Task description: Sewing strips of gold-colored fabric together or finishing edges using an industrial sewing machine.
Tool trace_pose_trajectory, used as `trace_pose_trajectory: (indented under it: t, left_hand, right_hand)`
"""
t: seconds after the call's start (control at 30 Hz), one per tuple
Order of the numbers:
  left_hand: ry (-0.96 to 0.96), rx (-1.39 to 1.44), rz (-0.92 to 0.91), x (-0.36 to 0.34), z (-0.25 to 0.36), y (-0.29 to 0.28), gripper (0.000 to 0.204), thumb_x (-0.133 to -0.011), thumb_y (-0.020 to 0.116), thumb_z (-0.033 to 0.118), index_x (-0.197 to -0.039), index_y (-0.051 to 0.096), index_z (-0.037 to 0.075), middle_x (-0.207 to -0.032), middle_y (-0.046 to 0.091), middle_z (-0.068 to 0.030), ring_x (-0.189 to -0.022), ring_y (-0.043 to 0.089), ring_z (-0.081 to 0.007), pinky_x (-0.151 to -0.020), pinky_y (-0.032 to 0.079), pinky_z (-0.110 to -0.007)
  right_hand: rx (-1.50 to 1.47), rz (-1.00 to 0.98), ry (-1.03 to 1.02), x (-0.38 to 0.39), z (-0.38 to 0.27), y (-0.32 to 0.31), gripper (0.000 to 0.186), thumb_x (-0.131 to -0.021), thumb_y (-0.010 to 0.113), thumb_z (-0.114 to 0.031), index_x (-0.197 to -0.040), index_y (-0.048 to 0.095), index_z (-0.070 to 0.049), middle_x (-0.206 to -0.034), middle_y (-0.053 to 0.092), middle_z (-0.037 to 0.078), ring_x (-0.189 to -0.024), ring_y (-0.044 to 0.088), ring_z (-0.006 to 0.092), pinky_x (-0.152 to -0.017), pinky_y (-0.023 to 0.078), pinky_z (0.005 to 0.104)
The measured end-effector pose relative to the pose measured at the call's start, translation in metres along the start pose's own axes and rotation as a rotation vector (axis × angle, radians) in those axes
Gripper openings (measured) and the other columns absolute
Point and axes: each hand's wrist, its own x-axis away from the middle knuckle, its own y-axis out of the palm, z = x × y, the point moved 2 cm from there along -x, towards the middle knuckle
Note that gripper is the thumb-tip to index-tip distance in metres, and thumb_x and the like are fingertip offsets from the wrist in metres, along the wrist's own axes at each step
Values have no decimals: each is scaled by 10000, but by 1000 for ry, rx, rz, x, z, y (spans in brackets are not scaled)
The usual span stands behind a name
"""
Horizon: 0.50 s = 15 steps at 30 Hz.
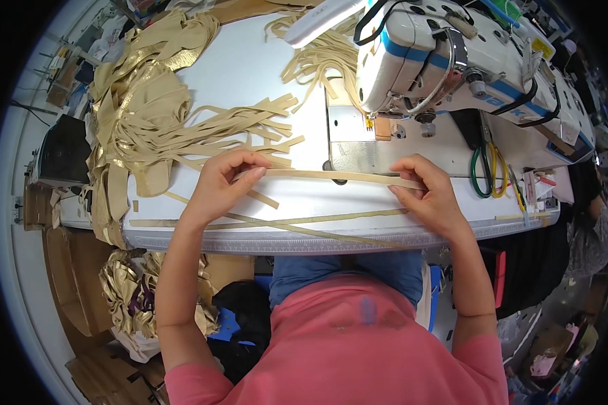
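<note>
A narrow tan fabric strip [331,175] is stretched sideways between my two hands, just above the near part of the white table. My left hand [226,182] pinches its left end between thumb and fingertips. At the other end, my right hand [429,192] is closed on the strip the same way. Below it, two long olive-tan strips [304,220] lie crossed along the table's front edge. Left of my left hand spreads a bundle of tan strips [250,121], joined to a heap of gold and tan fabric pieces [148,101].
A white and blue sewing machine [419,61] stands at the back right, its metal plate [355,158] beyond the strip. Green- and yellow-handled scissors [490,175] lie to the right. More tan strips [324,57] are piled behind the needle. Gold fabric [125,283] fills a container below left.
</note>
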Motion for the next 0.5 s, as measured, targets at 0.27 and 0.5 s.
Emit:
trace_pose_trajectory:
  t: [0.27, 0.5]
  left_hand:
    - [-16, -209, -17, 5, 6, -3, 123, -834, 670, 55, -932, 662, -18, -905, 598, -18, -857, 544, -85, -735, 433, -216]
    - [296, -518, 116, -4, 18, 22, 94, -795, 660, 73, -880, 675, 33, -894, 612, -95, -793, 583, -237, -699, 445, -318]
  right_hand:
    - [-70, -5, 55, 1, 6, 0, 90, -879, 602, -97, -859, 579, -13, -755, 491, -22, -672, 423, 55, -591, 340, 192]
    - [-122, -73, 218, 1, 13, 4, 139, -913, 574, -124, -832, 569, -11, -732, 486, -56, -666, 402, 20, -586, 339, 187]
